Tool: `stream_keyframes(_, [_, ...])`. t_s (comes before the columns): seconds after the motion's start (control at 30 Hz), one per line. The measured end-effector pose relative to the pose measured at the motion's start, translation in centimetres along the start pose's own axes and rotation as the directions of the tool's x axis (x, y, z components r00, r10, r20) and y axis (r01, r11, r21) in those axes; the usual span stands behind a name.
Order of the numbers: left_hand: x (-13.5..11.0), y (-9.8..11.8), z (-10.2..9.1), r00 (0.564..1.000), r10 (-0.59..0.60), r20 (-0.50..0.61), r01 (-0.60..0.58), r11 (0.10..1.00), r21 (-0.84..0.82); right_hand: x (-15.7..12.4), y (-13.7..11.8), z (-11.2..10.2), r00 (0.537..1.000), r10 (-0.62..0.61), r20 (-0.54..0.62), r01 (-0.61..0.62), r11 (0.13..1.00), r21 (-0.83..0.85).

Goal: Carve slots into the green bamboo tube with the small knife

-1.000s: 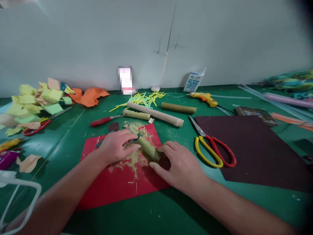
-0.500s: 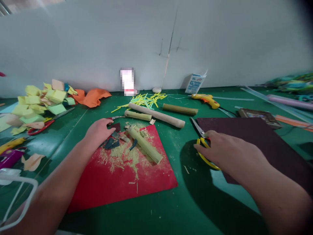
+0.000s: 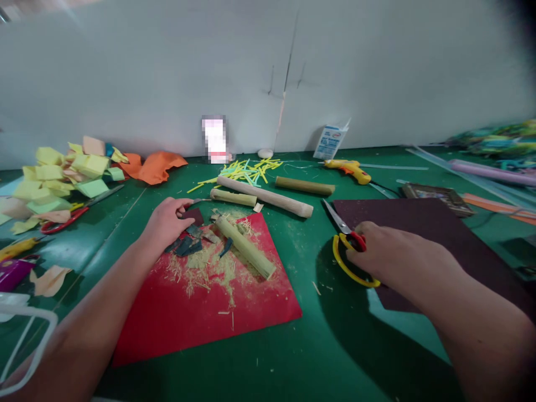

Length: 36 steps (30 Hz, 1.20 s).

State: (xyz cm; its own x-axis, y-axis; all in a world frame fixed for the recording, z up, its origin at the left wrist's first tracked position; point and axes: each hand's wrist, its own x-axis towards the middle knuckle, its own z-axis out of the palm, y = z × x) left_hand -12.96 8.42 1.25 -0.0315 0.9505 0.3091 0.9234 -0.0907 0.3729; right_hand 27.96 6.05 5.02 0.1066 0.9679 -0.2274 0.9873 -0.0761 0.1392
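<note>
Green table (image 3: 268,363), cluttered. Dark maroon sheet (image 3: 422,223) to the right, red sheet (image 3: 201,324) at centre, strewn with pale shavings.

Right hand (image 3: 389,251): back up, fingers bent and pressed together, pinching the red loop of the scissors (image 3: 347,272). The scissors lie flat across the near-left corner of the maroon sheet, blades pointing away, yellow loop bare.

Left hand (image 3: 165,220): curled over the handle of a knife (image 3: 198,200) at the red sheet's far-left corner. Only the blade shows; whether the grip is closed, cannot tell.

1 peeled green stick (image 3: 245,247) lies slantwise on the red sheet between the hands, touched by neither. 3 more sticks (image 3: 263,195) lie behind it.

Step, as judged: picking up tools, 1 per hand, stick left alone. Raising the scissors would call for fingers threaded through both loops, not a pinch on 1.

Writing: small white-and-blue carton (image 3: 330,141) at the wall, print too small to read.
</note>
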Motion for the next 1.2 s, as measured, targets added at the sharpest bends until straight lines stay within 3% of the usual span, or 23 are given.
stream_keyframes(0.3, [-0.4,0.8,0.2,0.985,0.015,-0.174,-0.056,0.971,-0.234,0.7,0.1,0.1,0.996,0.047,0.079,-0.045,0.999,-0.026])
stream_keyframes(0.57, [-0.9,1.0,-0.2,0.976,-0.137,-0.172,0.093,0.966,-0.240,0.9,-0.1,-0.3,0.993,0.111,0.034,-0.112,0.993,0.035])
stream_keyframes(0.8, [-0.9,1.4,-0.4,0.972,-0.192,-0.139,0.157,0.961,-0.227,1.7,0.7,0.9,0.992,0.086,-0.095,-0.075,0.991,0.113])
stream_keyframes(0.97, [-1.0,1.8,-0.4,0.969,-0.219,-0.111,0.181,0.943,-0.279,1.8,0.5,1.2,0.995,0.050,-0.086,-0.038,0.990,0.136])
stream_keyframes(1.1, [-1.1,2.0,-0.1,0.958,-0.282,-0.041,0.230,0.850,-0.474,1.7,0.5,0.3,1.000,0.013,-0.003,-0.013,0.992,0.124])
stream_keyframes(1.2, [-1.0,2.1,0.3,0.943,-0.330,0.044,0.266,0.666,-0.697,1.6,0.5,-0.4,0.999,0.009,0.040,-0.014,0.992,0.126])
